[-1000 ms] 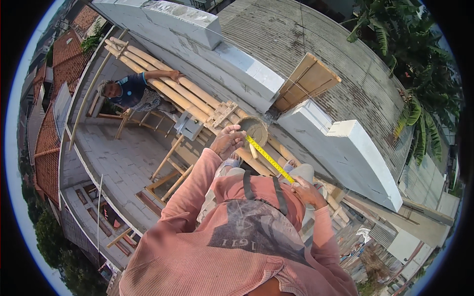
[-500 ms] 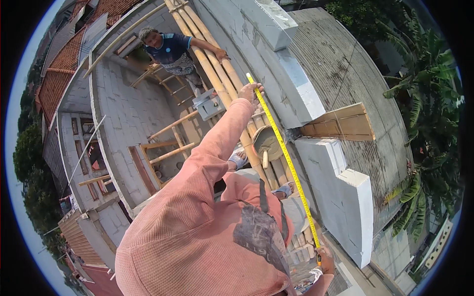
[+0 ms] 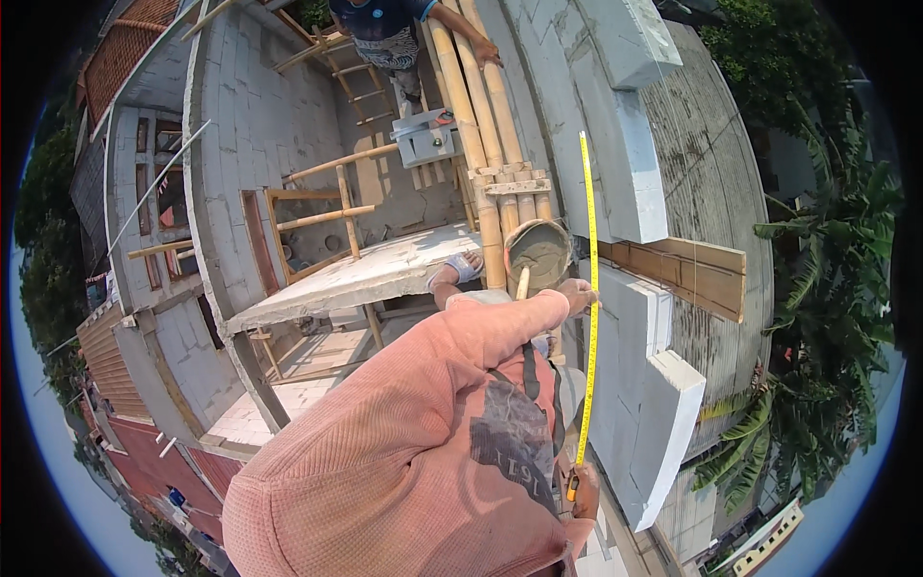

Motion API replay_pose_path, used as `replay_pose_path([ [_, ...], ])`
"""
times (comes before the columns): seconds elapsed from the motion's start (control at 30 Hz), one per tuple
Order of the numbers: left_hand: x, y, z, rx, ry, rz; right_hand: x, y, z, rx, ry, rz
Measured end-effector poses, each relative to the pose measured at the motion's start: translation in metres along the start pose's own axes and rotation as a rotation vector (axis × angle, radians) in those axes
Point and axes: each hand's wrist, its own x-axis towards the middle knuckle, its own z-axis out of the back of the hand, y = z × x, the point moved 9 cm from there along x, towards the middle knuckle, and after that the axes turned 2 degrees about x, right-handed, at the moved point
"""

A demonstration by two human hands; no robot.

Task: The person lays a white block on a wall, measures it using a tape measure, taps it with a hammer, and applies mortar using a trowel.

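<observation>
My left hand (image 3: pixel 580 297) pinches the long yellow tape measure blade (image 3: pixel 587 375) partway along its length, just below and right of a bucket of grey mortar (image 3: pixel 541 251) with a pale handle sticking out. The blade's free end reaches up beside the bamboo poles. Low at the right, my right hand (image 3: pixel 585 489) grips the tape's small yellow-and-black case (image 3: pixel 574 484). The extended tape runs alongside the white block wall (image 3: pixel 620 394), which has a stepped top and a gap where a wooden board (image 3: pixel 716 274) sticks out.
A co-worker in a dark shirt (image 3: pixel 375 29) grips the bamboo poles (image 3: pixel 471 96). A grey tray (image 3: pixel 423 139) lies beside them. Left and below are open block rooms with bamboo railings and a concrete ledge (image 3: pixel 365 269). A corrugated roof (image 3: pixel 707 163) and trees flank the right.
The tape has been drawn out much longer and swung from diagonal toward upright in the view. My left hand has moved down along the blade in the last half second; the view has turned.
</observation>
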Motion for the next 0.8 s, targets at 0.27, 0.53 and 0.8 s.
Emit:
replay_pose_path([
  [0.27,0.025,-0.006,0.049,-0.159,-0.134,0.024,-0.007,0.003,-0.007,0.048,0.035,-0.044],
  [0.53,0.013,-0.029,0.091,-0.357,-0.234,-0.014,-0.037,0.004,-0.071,0.219,0.356,0.054],
  [0.8,0.009,-0.033,0.140,-0.313,-0.351,0.058,-0.050,0.049,-0.063,0.075,0.358,0.118],
])
